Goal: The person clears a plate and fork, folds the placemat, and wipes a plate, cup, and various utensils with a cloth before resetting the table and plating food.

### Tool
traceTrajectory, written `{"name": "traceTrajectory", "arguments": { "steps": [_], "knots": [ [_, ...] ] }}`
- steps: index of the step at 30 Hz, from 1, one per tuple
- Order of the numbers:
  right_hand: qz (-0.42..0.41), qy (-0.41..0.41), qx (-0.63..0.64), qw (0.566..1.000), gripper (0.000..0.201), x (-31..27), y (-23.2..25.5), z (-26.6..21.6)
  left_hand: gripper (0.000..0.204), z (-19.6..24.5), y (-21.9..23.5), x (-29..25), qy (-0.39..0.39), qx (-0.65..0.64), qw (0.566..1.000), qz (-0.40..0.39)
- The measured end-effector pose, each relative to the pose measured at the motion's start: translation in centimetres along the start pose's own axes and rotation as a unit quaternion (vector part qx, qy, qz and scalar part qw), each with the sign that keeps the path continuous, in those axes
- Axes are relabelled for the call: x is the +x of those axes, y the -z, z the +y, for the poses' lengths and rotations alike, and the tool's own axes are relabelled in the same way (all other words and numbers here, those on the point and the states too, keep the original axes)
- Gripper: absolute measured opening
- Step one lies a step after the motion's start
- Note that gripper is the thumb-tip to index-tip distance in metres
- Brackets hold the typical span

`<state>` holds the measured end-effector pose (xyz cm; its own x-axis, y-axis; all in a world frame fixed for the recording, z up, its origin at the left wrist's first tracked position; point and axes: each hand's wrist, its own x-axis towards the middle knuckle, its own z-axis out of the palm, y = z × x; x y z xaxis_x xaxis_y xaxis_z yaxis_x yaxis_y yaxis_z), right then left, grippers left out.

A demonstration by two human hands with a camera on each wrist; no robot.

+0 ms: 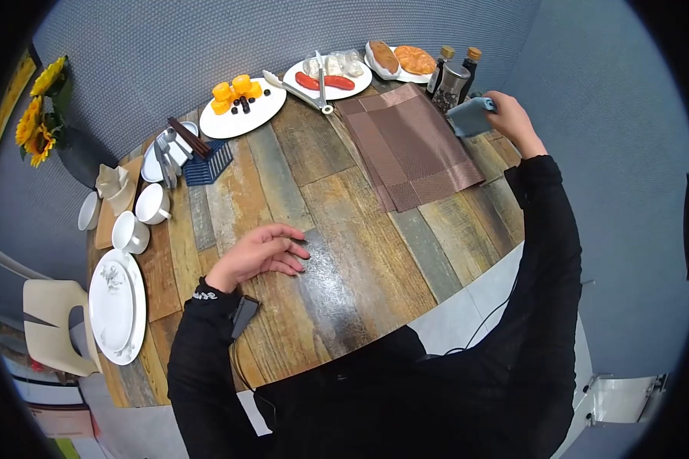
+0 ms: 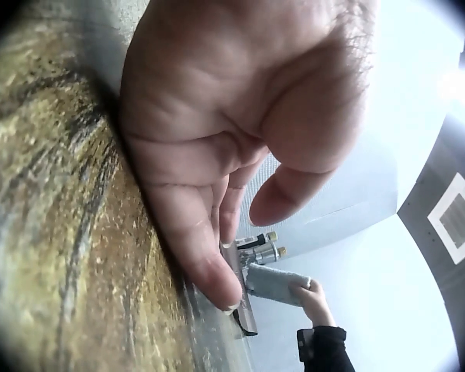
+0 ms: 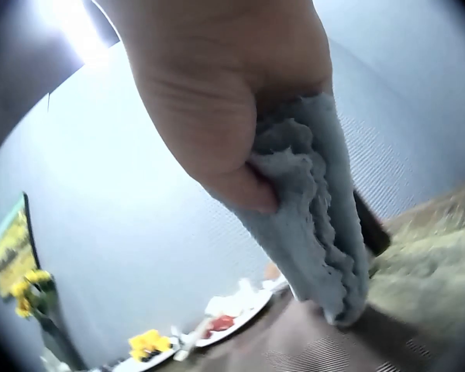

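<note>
My right hand (image 1: 511, 121) grips a folded blue-grey cloth (image 1: 471, 117) near the table's far right corner, beside the brown woven placemats (image 1: 413, 145). Seen from the right wrist, the thumb presses against the stacked layers of the cloth (image 3: 314, 209), and its lower end hangs close over a placemat. My left hand (image 1: 262, 254) rests on the wooden table (image 1: 375, 252) near its front, fingers loosely bent and holding nothing. In the left wrist view the side of the left hand (image 2: 217, 116) lies against the wood.
Bottles and a pepper mill (image 1: 452, 83) stand behind the cloth. Along the back are plates of sausages (image 1: 335, 81) with tongs (image 1: 321, 99), yellow fruit pieces (image 1: 222, 98) and bread (image 1: 415, 60). Cutlery (image 1: 167, 153), white cups (image 1: 131, 232), plates (image 1: 134, 306) and a sunflower vase (image 1: 84, 157) line the left.
</note>
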<state>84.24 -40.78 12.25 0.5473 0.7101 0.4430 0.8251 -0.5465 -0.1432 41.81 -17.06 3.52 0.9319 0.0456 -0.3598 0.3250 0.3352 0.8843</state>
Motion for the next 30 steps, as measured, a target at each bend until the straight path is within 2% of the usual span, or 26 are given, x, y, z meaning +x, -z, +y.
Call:
{"name": "traceTrajectory", "arguments": {
  "steps": [1, 3, 4, 6, 7, 9, 10, 12, 14, 16, 17, 18, 20, 22, 23, 26, 28, 29, 30],
  "knots": [
    [-0.001, 0.001, -0.002, 1.000, 0.022, -0.4, -0.6, 0.7, 0.025, -0.1, 0.0, 0.0, -0.001, -0.002, 1.000, 0.000],
    [0.160, 0.086, -0.032, 0.983, 0.022, -1.5, -2.5, 2.7, 0.025, -0.1, 0.0, 0.0, -0.002, 0.005, 1.000, 0.006],
    [0.161, 0.087, -0.033, 0.983, 0.022, -2.1, -3.3, 3.8, 0.025, -0.1, 0.0, 0.0, -0.003, 0.005, 1.000, 0.006],
    [0.078, 0.167, -0.028, 0.982, 0.031, -3.5, -4.3, 5.6, 0.026, -0.1, 0.0, -0.1, -0.001, 0.013, 1.000, 0.000],
    [0.078, 0.166, -0.029, 0.983, 0.031, -4.2, -4.3, 6.5, 0.026, 0.0, 0.1, -0.1, -0.001, 0.014, 1.000, -0.002],
    [-0.108, 0.092, -0.017, 0.990, 0.038, -5.6, -4.1, 7.5, 0.026, 0.0, 0.1, 0.0, 0.004, 0.013, 1.000, -0.005],
    [-0.110, 0.091, -0.017, 0.990, 0.038, -6.1, -4.0, 8.0, 0.026, 0.0, 0.1, 0.1, 0.006, 0.012, 1.000, -0.006],
    [-0.214, -0.030, 0.045, 0.975, 0.044, -6.8, -3.1, 8.2, 0.026, 0.1, 0.1, 0.1, 0.010, 0.006, 1.000, -0.010],
    [-0.225, -0.033, 0.028, 0.973, 0.046, -6.6, -2.7, 8.2, 0.026, 0.3, -0.1, 0.2, 0.017, 0.014, 1.000, -0.004],
    [-0.240, -0.024, -0.048, 0.969, 0.043, -5.5, -2.8, 7.9, 0.026, 0.4, -0.3, 0.2, 0.024, 0.021, 0.999, 0.005],
    [-0.192, -0.033, -0.051, 0.980, 0.033, -5.0, -2.6, 5.8, 0.025, 0.4, -0.4, 0.2, 0.021, 0.021, 1.000, 0.009],
    [-0.193, -0.028, -0.048, 0.980, 0.033, -4.5, -3.1, 4.4, 0.024, 0.4, -0.4, 0.2, 0.018, 0.022, 0.999, 0.014],
    [-0.135, 0.060, 0.044, 0.988, 0.023, -3.6, -4.1, 1.7, 0.024, 0.3, -0.5, 0.2, 0.018, 0.025, 0.999, 0.021],
    [-0.162, 0.076, 0.072, 0.981, 0.017, -2.9, -4.6, -2.7, 0.024, 0.3, -0.5, 0.1, 0.018, 0.031, 0.999, 0.029],
    [-0.157, 0.123, 0.059, 0.978, 0.014, -2.6, -5.2, -4.5, 0.024, 0.3, -0.6, 0.1, 0.020, 0.038, 0.999, 0.028],
    [-0.204, 0.158, 0.122, 0.958, 0.024, -2.4, -6.7, -9.7, 0.025, 0.2, -0.6, 0.1, 0.022, 0.047, 0.998, 0.029],
    [-0.242, 0.148, 0.110, 0.953, 0.034, -2.6, -7.9, -12.6, 0.026, 0.2, -0.7, 0.0, 0.022, 0.054, 0.998, 0.030],
    [-0.251, 0.168, 0.056, 0.952, 0.043, -2.3, -8.8, -13.6, 0.026, 0.2, -0.8, -0.1, 0.017, 0.054, 0.998, 0.029],
    [-0.248, 0.168, 0.062, 0.952, 0.043, -2.2, -9.3, -14.2, 0.026, 0.2, -0.9, -0.1, 0.013, 0.054, 0.998, 0.027]
  ]
}}
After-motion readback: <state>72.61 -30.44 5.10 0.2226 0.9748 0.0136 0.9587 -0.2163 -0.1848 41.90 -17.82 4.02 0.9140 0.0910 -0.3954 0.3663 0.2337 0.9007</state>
